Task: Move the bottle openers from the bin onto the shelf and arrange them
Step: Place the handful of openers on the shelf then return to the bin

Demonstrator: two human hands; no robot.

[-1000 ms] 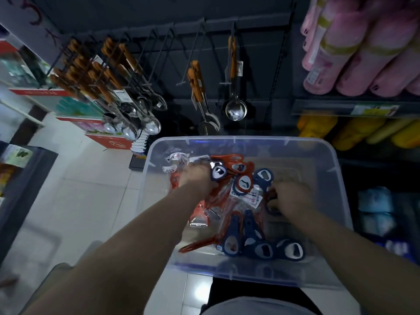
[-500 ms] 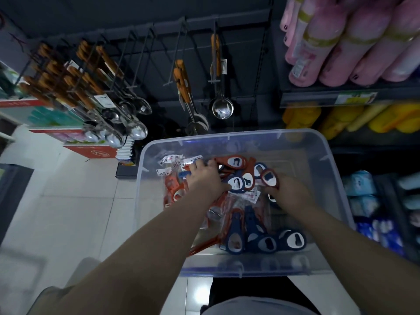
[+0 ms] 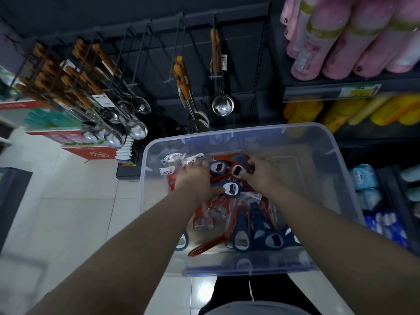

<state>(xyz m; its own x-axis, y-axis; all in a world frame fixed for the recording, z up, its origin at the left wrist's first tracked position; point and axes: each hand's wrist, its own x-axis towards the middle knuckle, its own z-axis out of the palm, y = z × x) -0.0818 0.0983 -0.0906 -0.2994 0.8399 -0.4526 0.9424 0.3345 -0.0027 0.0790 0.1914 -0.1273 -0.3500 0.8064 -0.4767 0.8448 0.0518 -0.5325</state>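
A clear plastic bin (image 3: 336, 155) in front of me holds several red and blue bottle openers, some in plastic wrap with white tags. Both hands are inside it. My left hand (image 3: 195, 180) is closed over a bunch of openers, its thumb on a blue opener head (image 3: 230, 188). My right hand (image 3: 261, 173) grips a red opener (image 3: 238, 170) at the top of the same bunch. More blue openers (image 3: 256, 235) and a red one (image 3: 204, 246) lie loose at the near end of the bin.
Black display hooks (image 3: 147, 53) behind the bin carry wooden-handled spoons (image 3: 95, 87), tongs (image 3: 186, 87) and a ladle (image 3: 221, 103); some hooks between them are bare. Pink rolls (image 3: 352, 42) and yellow packs (image 3: 341, 110) fill the shelves at right. White floor tiles (image 3: 68, 201) lie at left.
Both hands have shifted toward the far end of the bin and drawn closer together, gathering openers into one bunch. My view has swung slightly left.
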